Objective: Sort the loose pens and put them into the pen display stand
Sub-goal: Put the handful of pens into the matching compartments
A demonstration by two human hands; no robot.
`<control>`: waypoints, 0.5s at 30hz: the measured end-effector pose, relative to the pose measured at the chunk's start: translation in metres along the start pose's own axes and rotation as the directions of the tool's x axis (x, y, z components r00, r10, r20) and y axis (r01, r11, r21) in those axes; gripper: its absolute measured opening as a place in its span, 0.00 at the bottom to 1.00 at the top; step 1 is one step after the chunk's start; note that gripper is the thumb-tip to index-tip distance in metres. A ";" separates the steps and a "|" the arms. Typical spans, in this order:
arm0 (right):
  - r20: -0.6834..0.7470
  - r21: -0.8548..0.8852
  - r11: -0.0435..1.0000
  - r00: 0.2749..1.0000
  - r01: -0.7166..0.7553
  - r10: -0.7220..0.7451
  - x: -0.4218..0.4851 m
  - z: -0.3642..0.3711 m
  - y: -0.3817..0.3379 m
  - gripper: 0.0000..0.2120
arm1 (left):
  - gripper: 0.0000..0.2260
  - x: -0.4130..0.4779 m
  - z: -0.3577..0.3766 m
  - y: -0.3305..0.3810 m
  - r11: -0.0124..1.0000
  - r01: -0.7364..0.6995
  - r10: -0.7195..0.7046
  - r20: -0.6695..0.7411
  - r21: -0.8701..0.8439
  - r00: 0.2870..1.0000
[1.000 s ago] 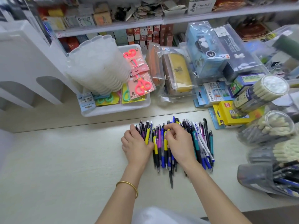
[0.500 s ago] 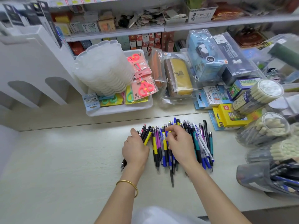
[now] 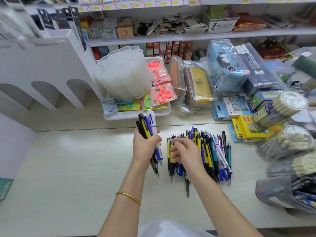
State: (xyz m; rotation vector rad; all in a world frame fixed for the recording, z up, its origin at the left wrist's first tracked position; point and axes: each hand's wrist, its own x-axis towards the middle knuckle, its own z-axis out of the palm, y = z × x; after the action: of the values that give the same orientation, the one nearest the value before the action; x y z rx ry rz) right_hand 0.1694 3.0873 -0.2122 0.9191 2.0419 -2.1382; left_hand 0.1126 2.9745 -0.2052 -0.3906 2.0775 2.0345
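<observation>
Yellow-and-blue pens (image 3: 148,124) stand clenched in the left hand (image 3: 147,147) just left of the loose pile (image 3: 212,151), over which the right hand (image 3: 185,153) hovers loosely curled, apparently empty; uneven ends could let one slip free.

Left hand (image 3: 145,146) tight, right hand (image 3: 185,153) slack.

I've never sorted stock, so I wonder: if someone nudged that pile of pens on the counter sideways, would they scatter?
Probably some would roll: the pile of pens lies loose and stacked on a smooth counter. Their clips may stop them quickly. Each looks stiff and light.
</observation>
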 end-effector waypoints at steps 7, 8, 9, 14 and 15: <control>0.352 0.606 0.615 0.863 -0.505 0.362 -0.020 0.025 -0.018 0.18 | 0.20 -0.017 0.011 0.049 0.927 -0.320 0.320 -0.035 -0.197 0.947; 0.428 0.680 0.501 0.845 -0.535 0.321 -0.020 0.026 -0.025 0.21 | 0.20 -0.022 0.014 0.051 0.918 -0.350 0.353 -0.016 -0.185 0.935; 0.468 0.720 0.435 0.841 -0.541 0.272 -0.019 0.026 -0.031 0.23 | 0.20 -0.028 0.018 0.051 0.912 -0.372 0.377 0.000 -0.172 0.926; 0.437 0.779 0.462 0.895 -0.424 0.083 -0.009 0.026 -0.054 0.16 | 0.23 -0.046 0.031 0.049 0.895 -0.402 0.416 0.038 -0.191 0.908; 0.432 0.785 0.465 0.900 -0.410 0.064 -0.010 0.026 -0.057 0.15 | 0.22 -0.046 0.033 0.049 0.895 -0.399 0.413 0.038 -0.199 0.910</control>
State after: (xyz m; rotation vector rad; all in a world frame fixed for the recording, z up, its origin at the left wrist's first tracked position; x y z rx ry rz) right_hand 0.1435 3.0672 -0.1580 0.6954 0.4869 -2.8505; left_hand 0.1390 3.0097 -0.1448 0.1142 2.0596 2.4426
